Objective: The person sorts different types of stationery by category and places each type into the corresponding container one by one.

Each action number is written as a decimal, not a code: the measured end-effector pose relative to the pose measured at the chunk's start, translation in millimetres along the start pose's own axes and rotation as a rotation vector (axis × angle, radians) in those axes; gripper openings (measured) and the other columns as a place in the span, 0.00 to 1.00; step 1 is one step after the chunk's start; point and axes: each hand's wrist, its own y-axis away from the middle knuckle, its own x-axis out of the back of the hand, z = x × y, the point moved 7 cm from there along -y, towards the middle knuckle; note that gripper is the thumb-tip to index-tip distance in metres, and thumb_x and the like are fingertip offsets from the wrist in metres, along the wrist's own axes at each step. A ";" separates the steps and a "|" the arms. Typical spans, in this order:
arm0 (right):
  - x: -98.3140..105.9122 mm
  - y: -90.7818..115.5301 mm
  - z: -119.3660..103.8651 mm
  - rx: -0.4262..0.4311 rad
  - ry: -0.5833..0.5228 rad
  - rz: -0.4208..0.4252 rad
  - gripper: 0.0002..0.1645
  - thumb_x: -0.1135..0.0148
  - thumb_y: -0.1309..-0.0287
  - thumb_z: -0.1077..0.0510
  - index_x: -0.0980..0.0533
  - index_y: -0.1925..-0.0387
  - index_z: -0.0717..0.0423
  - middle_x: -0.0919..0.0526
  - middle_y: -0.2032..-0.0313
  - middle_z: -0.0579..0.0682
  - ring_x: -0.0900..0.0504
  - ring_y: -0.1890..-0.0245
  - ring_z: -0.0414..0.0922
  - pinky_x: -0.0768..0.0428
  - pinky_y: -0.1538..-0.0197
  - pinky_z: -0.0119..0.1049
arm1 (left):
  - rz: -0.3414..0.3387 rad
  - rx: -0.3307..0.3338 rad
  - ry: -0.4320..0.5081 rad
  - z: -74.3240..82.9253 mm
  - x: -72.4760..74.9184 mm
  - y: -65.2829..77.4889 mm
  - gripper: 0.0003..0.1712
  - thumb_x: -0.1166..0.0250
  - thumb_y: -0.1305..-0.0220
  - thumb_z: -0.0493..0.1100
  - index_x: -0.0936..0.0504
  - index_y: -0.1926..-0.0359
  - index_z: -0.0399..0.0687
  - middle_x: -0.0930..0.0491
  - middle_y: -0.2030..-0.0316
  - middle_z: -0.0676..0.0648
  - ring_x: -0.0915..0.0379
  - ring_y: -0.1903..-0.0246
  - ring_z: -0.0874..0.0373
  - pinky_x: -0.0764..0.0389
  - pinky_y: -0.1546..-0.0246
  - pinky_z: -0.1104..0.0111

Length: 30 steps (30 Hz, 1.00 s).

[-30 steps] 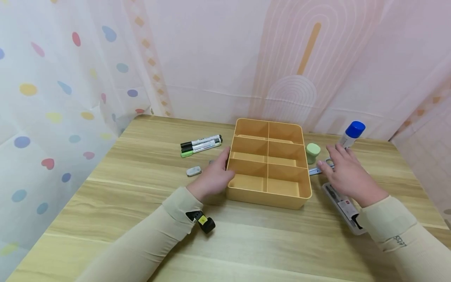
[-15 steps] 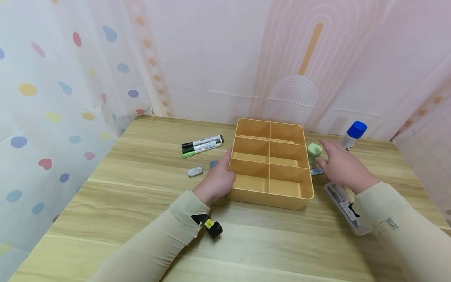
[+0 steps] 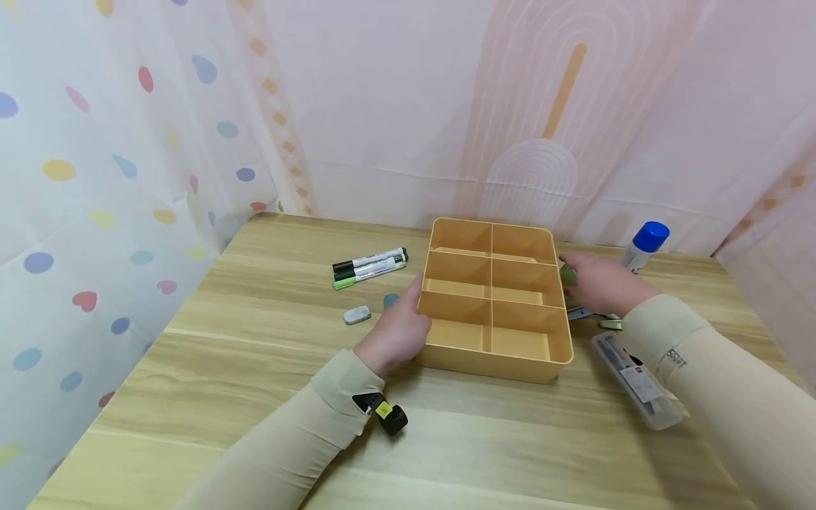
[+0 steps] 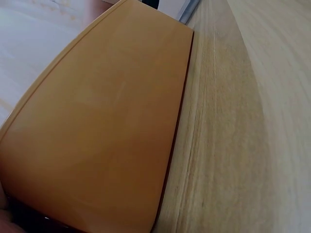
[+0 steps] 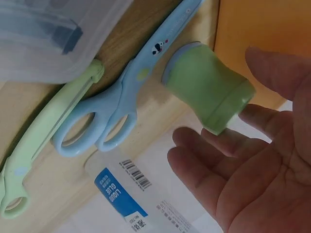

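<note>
My left hand [image 3: 394, 333] grips the left side of a yellow-orange six-compartment organizer box [image 3: 494, 365]; the left wrist view shows mostly the box's outer wall [image 4: 97, 116]. At the box's right side, my right hand [image 3: 605, 282] reaches around a small light green, waisted object [image 5: 204, 82] with a grey-blue base. Its thumb and fingers are spread on either side of this object; firm contact is not clear. Light blue scissors [image 5: 116, 97], a long light green tool with a loop handle [image 5: 53, 116] and a liquid glue bottle [image 5: 121, 189] lie near that hand.
Several markers [image 3: 370, 268] lie left of the box. Closer to my left hand are a small whitish oblong [image 3: 357, 315] and a partly hidden blue item [image 3: 390, 301]. A clear plastic case [image 3: 637, 382] lies under my right forearm. Curtains [image 3: 382, 106] hang behind the table.
My right hand has moved left, from above the scissors to the green object, uncovering the light green tool. The left hand stays at the box's side.
</note>
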 end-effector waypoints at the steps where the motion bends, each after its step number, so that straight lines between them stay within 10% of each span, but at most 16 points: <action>1: -0.6 -1.4 0.4 -0.001 0.007 0.000 0.40 0.39 0.32 0.60 0.39 0.25 0.74 0.28 0.32 0.76 0.26 0.33 0.72 0.28 0.30 0.67 | 0.000 -0.005 -0.001 0.6 -0.2 0.0 0.50 0.52 0.30 0.29 0.58 0.14 0.61 0.49 0.16 0.49 0.52 0.18 0.47 0.50 0.18 0.46; 14: -3.5 -8.1 -3.8 0.075 0.039 0.065 0.22 0.35 0.36 0.64 0.24 0.43 0.70 0.13 0.55 0.68 0.13 0.52 0.66 0.18 0.42 0.63 | 0.007 -0.012 -0.009 -0.1 -1.2 -1.7 0.49 0.53 0.29 0.30 0.57 0.14 0.60 0.47 0.16 0.47 0.50 0.18 0.46 0.49 0.18 0.46; 30: -9.6 -14.1 4.3 0.010 -0.055 0.058 0.27 0.33 0.40 0.62 0.25 0.41 0.70 0.14 0.50 0.68 0.14 0.50 0.63 0.19 0.41 0.64 | 0.011 -0.015 0.005 -0.5 -2.7 0.2 0.49 0.54 0.29 0.29 0.56 0.14 0.63 0.46 0.17 0.47 0.48 0.19 0.47 0.49 0.18 0.47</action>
